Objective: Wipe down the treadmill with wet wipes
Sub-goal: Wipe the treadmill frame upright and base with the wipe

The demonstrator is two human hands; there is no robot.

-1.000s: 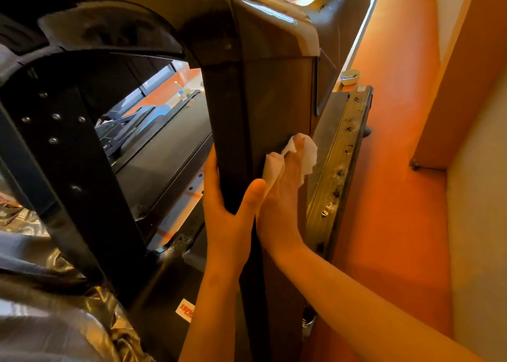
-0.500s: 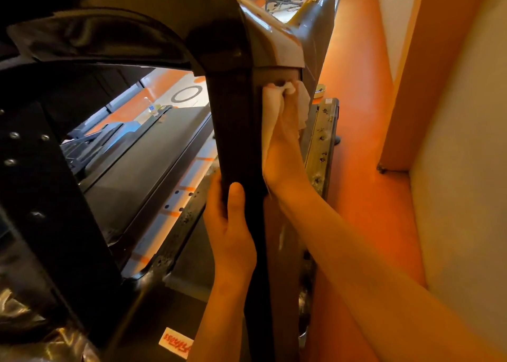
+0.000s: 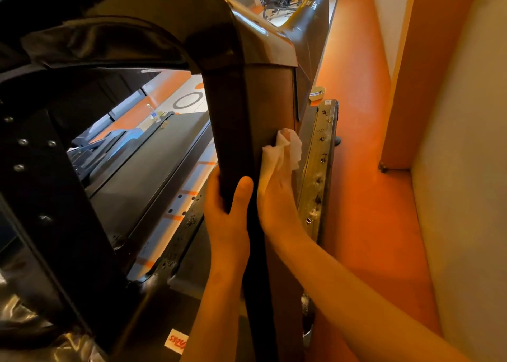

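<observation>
The treadmill's dark upright post [image 3: 263,106] rises in the middle of the view, with the console arm curving over it at top. My left hand [image 3: 229,213] wraps around the post's near edge, thumb on the outer face. My right hand [image 3: 277,197] presses a crumpled white wet wipe [image 3: 282,150] flat against the post's right side, about halfway up. The belt deck [image 3: 153,158] lies low on the left, seen through the frame.
A metal side rail [image 3: 321,164] with screws runs along the treadmill's right edge. Orange floor [image 3: 365,169] stretches to the right, bounded by a beige wall [image 3: 466,169]. A small dish [image 3: 317,92] sits on the floor beyond the rail. Exercise equipment stands far back.
My right hand slid the wipe up to the top of the post half a second ago and has now come back down to mid-height. My left hand kept its grip.
</observation>
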